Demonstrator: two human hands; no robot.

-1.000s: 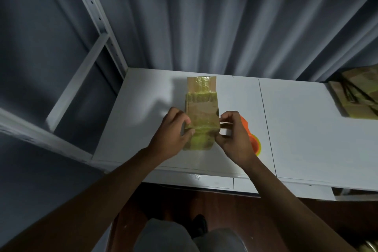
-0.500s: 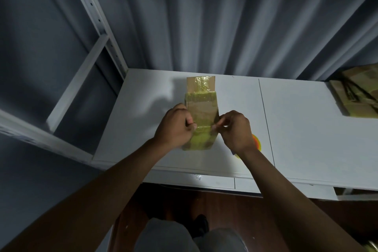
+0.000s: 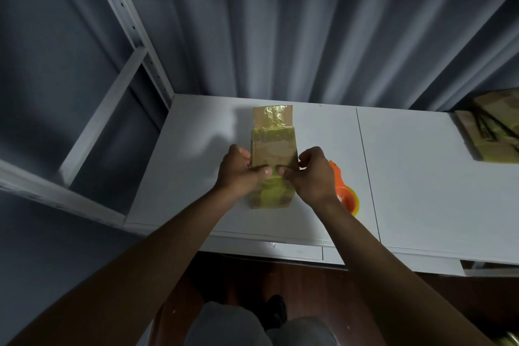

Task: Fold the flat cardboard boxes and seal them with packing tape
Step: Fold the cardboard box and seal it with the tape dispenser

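A small cardboard box (image 3: 273, 153) sits near the middle of the white desk (image 3: 421, 177), its far flap standing open and its top and near end covered in yellowish tape. The left hand (image 3: 238, 174) grips the box's left side, thumb laid across the top; the right hand (image 3: 311, 174) grips the right side, fingers curled, its thumb meeting the left thumb on the taped seam. Both forearms reach in from the bottom of the view and hide the near corners of the box.

Just right of the right hand, partly hidden behind it, lies an orange tape dispenser (image 3: 344, 191) with a yellowish roll. At the far right edge of the desk lies a stack of flat cardboard (image 3: 491, 132), well apart from the box. A grey curtain (image 3: 280, 22) hangs behind the desk, and a white metal shelf frame (image 3: 126, 22) stands to the left. No writing or label can be read on anything.
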